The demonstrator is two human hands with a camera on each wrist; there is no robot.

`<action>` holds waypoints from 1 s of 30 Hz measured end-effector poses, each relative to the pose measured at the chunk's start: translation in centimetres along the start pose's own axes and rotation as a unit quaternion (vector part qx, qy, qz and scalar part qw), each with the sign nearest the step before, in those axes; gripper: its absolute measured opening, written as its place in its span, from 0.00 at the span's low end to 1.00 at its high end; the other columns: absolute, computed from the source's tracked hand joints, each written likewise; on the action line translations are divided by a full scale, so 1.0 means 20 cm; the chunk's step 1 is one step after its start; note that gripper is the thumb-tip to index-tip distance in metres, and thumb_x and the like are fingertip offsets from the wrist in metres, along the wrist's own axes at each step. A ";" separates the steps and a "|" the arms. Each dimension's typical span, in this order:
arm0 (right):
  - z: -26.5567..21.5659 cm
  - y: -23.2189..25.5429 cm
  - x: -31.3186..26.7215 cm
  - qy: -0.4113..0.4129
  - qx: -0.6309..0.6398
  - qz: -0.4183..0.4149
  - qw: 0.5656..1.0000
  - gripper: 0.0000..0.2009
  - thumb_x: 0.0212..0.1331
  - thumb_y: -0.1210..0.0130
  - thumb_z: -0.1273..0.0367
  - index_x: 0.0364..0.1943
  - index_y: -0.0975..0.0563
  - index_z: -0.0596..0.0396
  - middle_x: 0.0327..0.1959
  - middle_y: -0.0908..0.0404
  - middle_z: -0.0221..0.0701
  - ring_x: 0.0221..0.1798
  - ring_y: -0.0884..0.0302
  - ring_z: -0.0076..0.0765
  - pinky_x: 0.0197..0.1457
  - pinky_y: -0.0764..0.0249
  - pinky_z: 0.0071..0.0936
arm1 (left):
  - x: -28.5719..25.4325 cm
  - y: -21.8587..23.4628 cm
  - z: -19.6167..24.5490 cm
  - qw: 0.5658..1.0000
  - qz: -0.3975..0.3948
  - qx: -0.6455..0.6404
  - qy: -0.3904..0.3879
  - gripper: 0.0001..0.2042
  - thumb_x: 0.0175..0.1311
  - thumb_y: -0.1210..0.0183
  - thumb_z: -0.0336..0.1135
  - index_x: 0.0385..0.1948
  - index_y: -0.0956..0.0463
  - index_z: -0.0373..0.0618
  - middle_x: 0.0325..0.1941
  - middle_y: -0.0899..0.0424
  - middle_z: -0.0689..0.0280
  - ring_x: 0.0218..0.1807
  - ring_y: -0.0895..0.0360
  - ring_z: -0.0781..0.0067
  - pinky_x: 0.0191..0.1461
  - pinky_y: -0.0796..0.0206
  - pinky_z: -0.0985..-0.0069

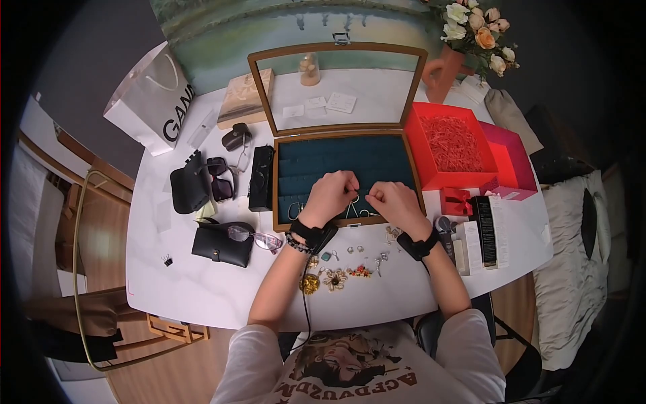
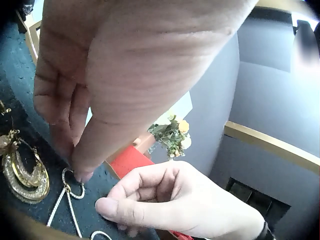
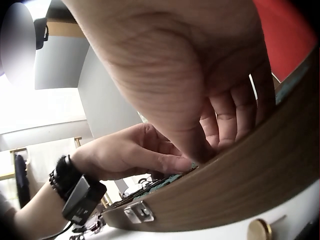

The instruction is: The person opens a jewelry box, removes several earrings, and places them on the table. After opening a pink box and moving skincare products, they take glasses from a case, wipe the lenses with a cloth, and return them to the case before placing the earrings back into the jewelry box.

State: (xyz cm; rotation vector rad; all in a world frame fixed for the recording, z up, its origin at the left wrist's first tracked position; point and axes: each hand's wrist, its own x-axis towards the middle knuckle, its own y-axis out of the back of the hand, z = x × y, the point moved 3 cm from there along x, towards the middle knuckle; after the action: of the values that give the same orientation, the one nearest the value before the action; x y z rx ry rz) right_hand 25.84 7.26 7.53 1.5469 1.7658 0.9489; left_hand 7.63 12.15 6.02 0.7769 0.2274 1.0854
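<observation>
A wooden jewellery box (image 1: 274, 178) stands with its glass lid raised, its inside lined in dark teal padding (image 1: 336, 158). My left hand (image 1: 326, 198) is over the front half of the lining. Its thumb and fingers pinch the loop of a silver earring (image 2: 67, 190) with long thin strands. Close by, gold hoop earrings (image 2: 30, 175) sit in the padding. To its right is my right hand (image 1: 398, 202), fingers loosely curled and nothing seen between them in the left wrist view. The front rim (image 3: 240, 170) hides its fingertips in the right wrist view.
Loose jewellery, including a flower brooch (image 1: 334, 279), lies before the box. Left are a glasses case (image 1: 222, 246), sunglasses (image 1: 221, 182) and a paper bag (image 1: 151, 101). On the right stand a red gift box (image 1: 431, 172) and a flower vase (image 1: 444, 74).
</observation>
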 end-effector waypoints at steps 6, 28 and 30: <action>0.02 0.01 -0.02 0.044 0.006 -0.018 0.999 0.11 0.57 0.29 0.61 0.31 0.15 0.55 0.25 0.13 0.34 0.31 0.13 0.42 0.34 0.23 0.37 | 0.02 0.00 0.00 0.999 -0.026 0.020 0.030 0.06 0.55 0.31 0.28 0.35 0.15 0.43 0.30 0.11 0.62 0.35 0.12 0.60 0.40 0.22 0.67; 0.06 -0.04 -0.01 -0.046 0.040 0.059 0.996 0.14 0.62 0.33 0.60 0.29 0.14 0.57 0.22 0.14 0.37 0.27 0.14 0.43 0.31 0.24 0.37 | 0.02 -0.05 0.00 1.000 0.010 0.006 0.000 0.05 0.58 0.30 0.27 0.34 0.16 0.39 0.30 0.10 0.60 0.34 0.11 0.62 0.40 0.21 0.71; 0.07 -0.05 -0.01 -0.046 0.039 0.064 0.996 0.14 0.61 0.32 0.60 0.29 0.14 0.58 0.20 0.15 0.35 0.24 0.16 0.39 0.29 0.27 0.34 | 0.02 -0.05 0.00 1.000 0.009 0.004 0.001 0.05 0.58 0.31 0.27 0.33 0.16 0.39 0.31 0.10 0.60 0.34 0.11 0.62 0.39 0.21 0.70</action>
State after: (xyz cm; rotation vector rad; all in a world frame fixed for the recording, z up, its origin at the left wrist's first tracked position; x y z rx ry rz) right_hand 26.44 7.09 6.02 1.7440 1.6738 0.8626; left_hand 8.47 12.24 5.52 0.7857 0.2279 1.1026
